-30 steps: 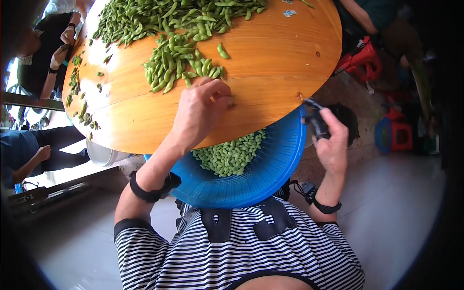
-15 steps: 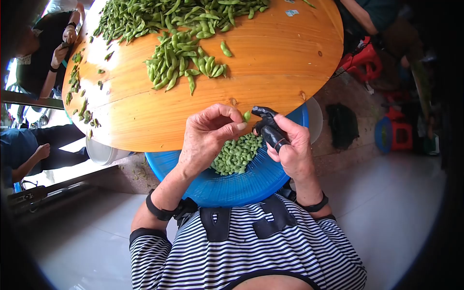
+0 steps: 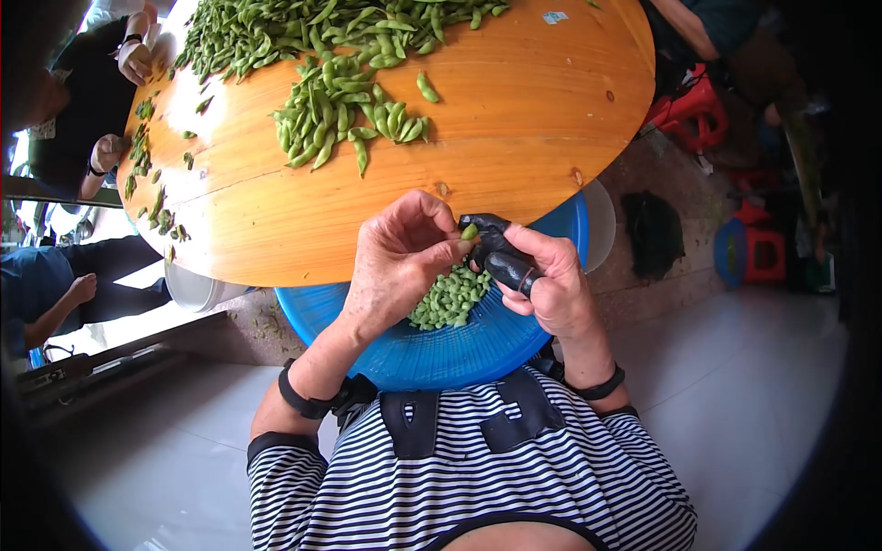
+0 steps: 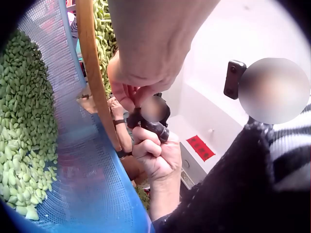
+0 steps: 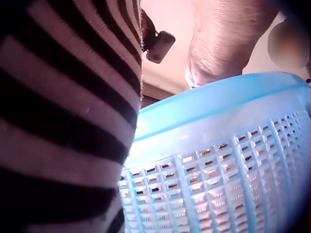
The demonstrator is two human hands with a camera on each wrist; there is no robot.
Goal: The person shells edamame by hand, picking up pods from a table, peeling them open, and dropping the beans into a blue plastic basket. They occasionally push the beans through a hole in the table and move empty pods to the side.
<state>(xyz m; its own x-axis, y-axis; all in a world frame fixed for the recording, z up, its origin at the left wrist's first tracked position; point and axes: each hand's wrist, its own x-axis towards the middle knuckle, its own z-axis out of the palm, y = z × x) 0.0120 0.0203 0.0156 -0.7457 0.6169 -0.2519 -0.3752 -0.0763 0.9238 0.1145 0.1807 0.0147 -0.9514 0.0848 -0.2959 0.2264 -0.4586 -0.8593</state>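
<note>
My left hand (image 3: 397, 257) pinches a green soybean pod (image 3: 470, 232) between thumb and fingertips. Black coverings (image 3: 514, 272) wrap the thumb and a finger of my right hand (image 3: 556, 280), whose covered fingertips close at the pod's other end. In the left wrist view, the fingertips of both hands meet around the black coverings (image 4: 156, 128), and the pod is hidden. Below the hands, a blue basket (image 3: 413, 375) sits against the striped shirt and holds shelled green beans (image 3: 450, 298). The right wrist view shows mostly its slatted side (image 5: 204, 119).
A small group of pods (image 3: 317, 119) lies on the round wooden table (image 3: 248, 220), before a large heap (image 3: 266, 32). Wilted scraps (image 3: 163, 220) line its left edge. Another person's hand (image 3: 108, 151) is across the left side. Red stools (image 3: 689, 110) stand at right.
My left hand has come back from the pod pile with a pod, over the basket. My right hand has moved inward to meet it, its covered fingertips now at the pod.
</note>
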